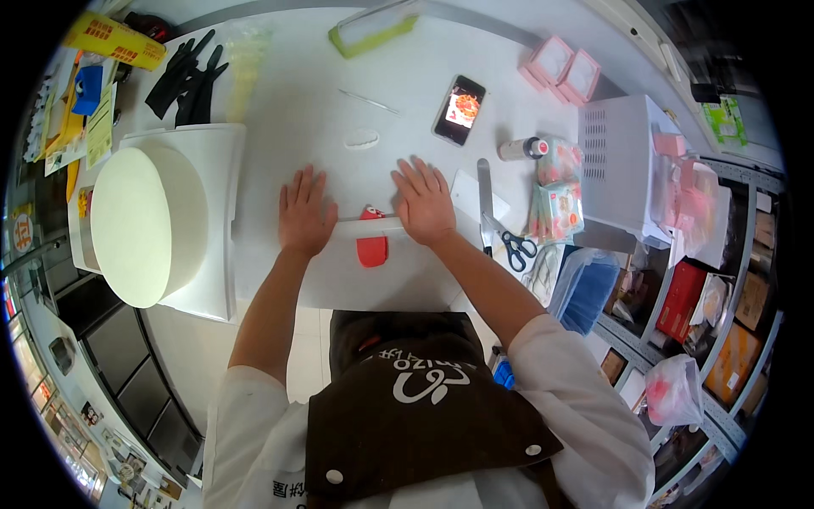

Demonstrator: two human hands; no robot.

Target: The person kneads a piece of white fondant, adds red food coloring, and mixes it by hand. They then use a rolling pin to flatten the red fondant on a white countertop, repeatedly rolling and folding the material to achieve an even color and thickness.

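My left hand (306, 211) lies palm down, fingers extended, towards the table's near side. My right hand (425, 200) is also palm down with fingers spread. Between them runs a white bar (356, 225), apparently a rolling pin, whose ends the hands hide. It crosses over a red sheet (372, 251), perhaps fondant, which shows on both sides of it. Farther off are a small white oval piece (361, 139) and a thin metal tool (369, 102). A smartphone (459, 111) with a lit picture lies beyond my right hand.
At left, a large pale round cylinder (130, 226) stands on a white board (216, 254). Black gloves (197, 83) lie behind it. To the right are a metal spatula (485, 191), scissors (512, 245), a bottle (521, 149), soft packets (558, 210) and pink boxes (563, 70).
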